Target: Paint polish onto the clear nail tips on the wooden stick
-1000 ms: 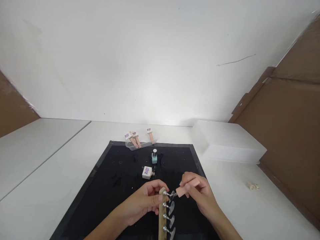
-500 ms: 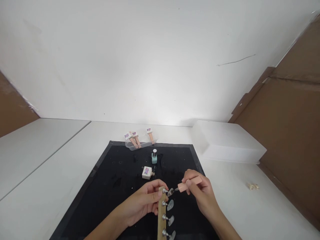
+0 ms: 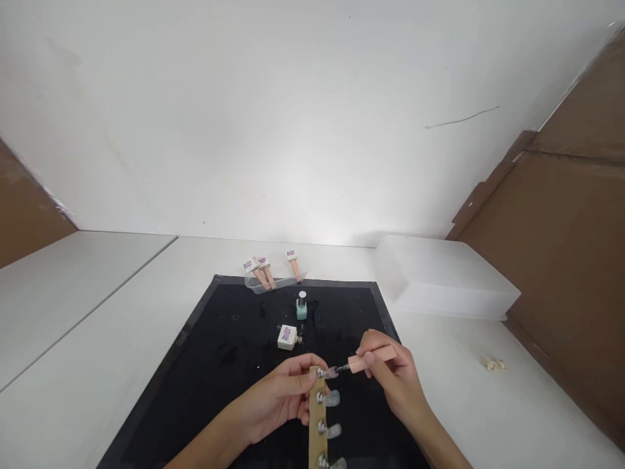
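Note:
My left hand [image 3: 280, 394] is closed around the top of a wooden strip [image 3: 317, 423] that carries several clear nail tips on metal pegs. My right hand [image 3: 390, 374] pinches a pink polish brush cap [image 3: 374, 358], its dark brush tip touching the topmost nail tip [image 3: 332, 372]. Both hands hover over a black mat [image 3: 224, 352]. An open teal polish bottle [image 3: 301, 306] stands on the mat further back, and a small white bottle [image 3: 288, 337] lies on its side near it.
A clear bag with three pink-handled polish bottles [image 3: 266, 272] lies at the mat's far edge. A white box [image 3: 444, 277] sits to the right on the white table. Small pale rings [image 3: 493, 363] lie at the right. Brown boards [image 3: 561, 247] stand along the right side.
The brush has drawn back to the right and now lies flatter against the top nail tip. The wooden strip has shifted slightly down and turned a little in my left hand.

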`<state>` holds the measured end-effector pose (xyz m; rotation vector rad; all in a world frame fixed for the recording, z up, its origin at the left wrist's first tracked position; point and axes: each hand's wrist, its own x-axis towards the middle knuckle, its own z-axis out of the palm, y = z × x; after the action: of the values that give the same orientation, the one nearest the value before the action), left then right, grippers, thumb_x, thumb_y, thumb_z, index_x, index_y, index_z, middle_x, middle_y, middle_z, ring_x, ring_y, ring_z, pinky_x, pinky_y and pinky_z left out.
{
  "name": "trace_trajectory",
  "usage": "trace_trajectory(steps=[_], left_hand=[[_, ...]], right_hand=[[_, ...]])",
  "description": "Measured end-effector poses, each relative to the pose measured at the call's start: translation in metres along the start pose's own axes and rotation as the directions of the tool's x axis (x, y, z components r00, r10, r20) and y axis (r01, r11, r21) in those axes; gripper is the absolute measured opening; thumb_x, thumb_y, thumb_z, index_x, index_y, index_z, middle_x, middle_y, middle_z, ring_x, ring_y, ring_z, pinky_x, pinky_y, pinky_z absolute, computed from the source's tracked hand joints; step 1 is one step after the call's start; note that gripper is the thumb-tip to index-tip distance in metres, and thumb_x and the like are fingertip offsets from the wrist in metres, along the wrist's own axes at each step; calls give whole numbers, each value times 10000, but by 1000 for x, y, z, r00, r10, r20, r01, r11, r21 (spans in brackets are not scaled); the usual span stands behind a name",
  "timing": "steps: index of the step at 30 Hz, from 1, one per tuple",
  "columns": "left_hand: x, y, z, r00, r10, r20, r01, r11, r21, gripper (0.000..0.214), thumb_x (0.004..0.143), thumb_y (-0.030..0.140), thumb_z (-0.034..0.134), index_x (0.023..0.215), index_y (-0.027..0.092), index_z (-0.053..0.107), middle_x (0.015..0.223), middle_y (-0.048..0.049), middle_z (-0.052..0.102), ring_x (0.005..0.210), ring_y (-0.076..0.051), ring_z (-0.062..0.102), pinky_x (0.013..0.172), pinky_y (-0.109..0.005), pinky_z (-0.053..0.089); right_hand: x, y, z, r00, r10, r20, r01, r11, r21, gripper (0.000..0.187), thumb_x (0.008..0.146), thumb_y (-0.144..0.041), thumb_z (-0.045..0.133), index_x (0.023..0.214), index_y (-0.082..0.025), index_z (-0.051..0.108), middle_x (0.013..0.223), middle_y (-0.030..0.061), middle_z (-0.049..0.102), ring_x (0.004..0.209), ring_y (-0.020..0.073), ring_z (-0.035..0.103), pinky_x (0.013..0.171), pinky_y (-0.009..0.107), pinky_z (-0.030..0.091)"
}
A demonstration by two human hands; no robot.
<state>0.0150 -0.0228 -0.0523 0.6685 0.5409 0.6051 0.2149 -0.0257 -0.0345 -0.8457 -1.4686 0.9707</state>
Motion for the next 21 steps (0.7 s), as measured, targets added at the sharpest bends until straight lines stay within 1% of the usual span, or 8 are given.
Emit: trace_trajectory(steps=[2, 4, 7, 9, 13, 15, 18, 21], left_hand=[[0, 0, -1, 1000, -4, 0, 4, 1000, -4, 176, 788, 285, 591, 900, 149, 582, 684, 3, 550, 492, -48, 479, 465, -168, 377], [1, 0, 0, 1000, -7, -4, 7, 1000, -3, 180, 791, 287, 588, 898, 143, 588, 678, 3, 543, 494, -51, 486, 463, -167, 385], [1, 1, 1, 1000, -8, -15, 8, 1000, -7, 192, 781, 294, 601, 891, 137, 598, 657, 7, 528, 485, -52, 487, 455, -166, 388], [2, 0, 1, 1000, -7, -23, 7, 1000, -15, 200, 775, 298, 607, 889, 134, 603, 655, 4, 529, 477, -53, 486, 447, -165, 390], [1, -1, -1, 1000, -11, -14, 11, 999, -47, 199, 758, 289, 624, 884, 135, 608, 673, -2, 537, 460, -46, 477, 435, -162, 391], [2, -1, -1, 1000, -14, -13, 13, 998, -58, 198, 750, 283, 633, 880, 135, 613, 668, -1, 532, 459, -44, 471, 428, -158, 386], [2, -1, -1, 1000, -16, -15, 16, 998, -54, 200, 758, 282, 624, 881, 124, 619, 644, 1, 523, 459, -46, 469, 433, -160, 393], [3, 0, -1, 1000, -17, -21, 16, 999, -49, 202, 764, 281, 614, 882, 117, 620, 627, 4, 517, 451, -46, 463, 439, -168, 404]], right_hand=[[-1, 1, -1, 999, -35, 36, 35, 999, 19, 122, 839, -289, 572, 779, -218, 651, 639, -4, 536, 544, 139, 480, 506, 257, 343], [-1, -1, -1, 992, -70, 102, 69, 997, 21, 92, 825, -284, 591, 823, -226, 663, 660, 8, 562, 585, 157, 505, 536, 271, 363], [0, -5, 0, 986, -72, 153, 76, 997, -23, 76, 819, -250, 599, 841, -227, 668, 702, 25, 589, 610, 170, 521, 548, 282, 377], [1, -7, 0, 988, -76, 134, 84, 995, -55, 81, 827, -228, 583, 815, -223, 662, 683, 22, 580, 597, 169, 516, 545, 286, 379], [1, -6, -1, 995, -90, 38, 93, 992, -80, 153, 848, -222, 541, 721, -217, 625, 633, 13, 556, 575, 167, 498, 542, 289, 379], [1, -6, -1, 994, -105, 39, 108, 991, -77, 146, 849, -235, 539, 740, -220, 634, 635, 17, 556, 578, 173, 498, 540, 295, 380], [1, -8, -1, 982, -136, 129, 145, 987, -68, 90, 820, -242, 580, 837, -230, 668, 665, 27, 584, 592, 181, 512, 538, 300, 384], [2, -10, 1, 971, -147, 189, 167, 982, -94, 101, 799, -199, 605, 859, -239, 675, 680, 28, 612, 611, 183, 522, 548, 300, 389]])
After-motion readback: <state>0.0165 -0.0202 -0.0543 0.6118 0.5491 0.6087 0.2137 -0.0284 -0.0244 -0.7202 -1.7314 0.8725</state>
